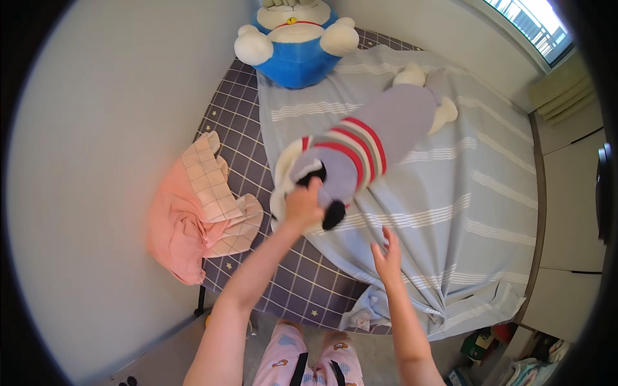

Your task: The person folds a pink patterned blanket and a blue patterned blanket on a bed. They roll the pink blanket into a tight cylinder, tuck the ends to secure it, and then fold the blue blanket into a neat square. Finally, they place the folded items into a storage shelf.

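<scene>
A long grey plush toy (405,119) with a red, white and grey striped band lies slantwise over the bed, its white feet at the far right. My left hand (304,204) is closed on its near end, beside black and white parts; that end is slightly blurred. To the right, my right hand (388,260) holds nothing, its fingers apart above the light blue striped blanket (428,238). The blanket is rumpled, with folds gathering at the front edge of the bed.
A dark checked sheet (241,128) shows at the left of the bed. On it rests a pink pillow (180,225) with checked ruffles, by the wall. A big blue and white plush (299,58) sits at the back. Cabinets (566,225) stand at the right.
</scene>
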Demonstrator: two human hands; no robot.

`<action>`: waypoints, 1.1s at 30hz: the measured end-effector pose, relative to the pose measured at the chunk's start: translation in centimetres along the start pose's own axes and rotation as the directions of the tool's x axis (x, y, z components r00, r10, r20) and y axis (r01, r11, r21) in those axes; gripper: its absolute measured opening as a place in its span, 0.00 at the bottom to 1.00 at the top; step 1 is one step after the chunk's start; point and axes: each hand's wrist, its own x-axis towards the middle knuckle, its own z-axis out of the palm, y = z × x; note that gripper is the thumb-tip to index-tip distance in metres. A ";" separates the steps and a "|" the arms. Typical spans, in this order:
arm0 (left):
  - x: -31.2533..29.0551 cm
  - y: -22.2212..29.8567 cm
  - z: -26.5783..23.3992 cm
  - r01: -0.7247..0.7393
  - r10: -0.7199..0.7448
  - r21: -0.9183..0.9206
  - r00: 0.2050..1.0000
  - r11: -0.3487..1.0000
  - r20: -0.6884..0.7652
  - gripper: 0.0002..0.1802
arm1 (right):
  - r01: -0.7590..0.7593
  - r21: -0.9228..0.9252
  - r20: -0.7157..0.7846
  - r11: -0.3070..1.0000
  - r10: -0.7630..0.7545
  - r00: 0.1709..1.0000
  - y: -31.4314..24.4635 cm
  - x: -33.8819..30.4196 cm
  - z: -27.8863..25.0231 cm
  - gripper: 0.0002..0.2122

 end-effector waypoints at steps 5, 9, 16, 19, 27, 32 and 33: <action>-7.6 -3.0 -4.9 -0.190 0.180 -0.025 0.959 0.981 -0.218 0.22 | 0.076 0.009 -0.128 0.997 -0.074 0.989 -6.7 11.2 8.5 0.34; -8.0 -8.8 -10.3 -0.141 0.150 -0.051 0.922 0.989 0.358 0.19 | -0.350 -0.323 0.077 0.879 0.393 0.916 -8.7 16.4 15.4 0.48; 11.7 -21.2 -10.8 0.171 -0.222 -0.659 0.975 0.733 0.006 0.14 | -0.436 -0.490 -0.085 0.755 0.456 0.886 -9.3 21.7 23.2 0.45; 21.7 -22.5 -11.3 0.055 -0.172 -0.516 0.968 0.855 -0.182 0.27 | -0.439 -0.519 -0.146 0.734 0.429 0.891 -8.6 22.9 25.2 0.44; 39.1 -19.3 -10.1 0.094 -0.281 -0.319 0.739 0.943 -0.612 0.47 | -0.441 -0.579 -0.148 0.686 0.443 0.884 -7.6 24.7 26.9 0.43; 45.9 -19.8 -11.3 0.331 -0.698 -0.706 0.641 0.626 -0.319 0.47 | -0.427 -0.609 -0.153 0.668 0.430 0.890 -7.1 25.0 27.8 0.43; 46.0 -21.0 -11.0 0.339 -0.736 -0.777 0.638 0.531 -0.224 0.44 | -0.423 -0.611 -0.147 0.669 0.429 0.891 -7.2 25.1 27.8 0.43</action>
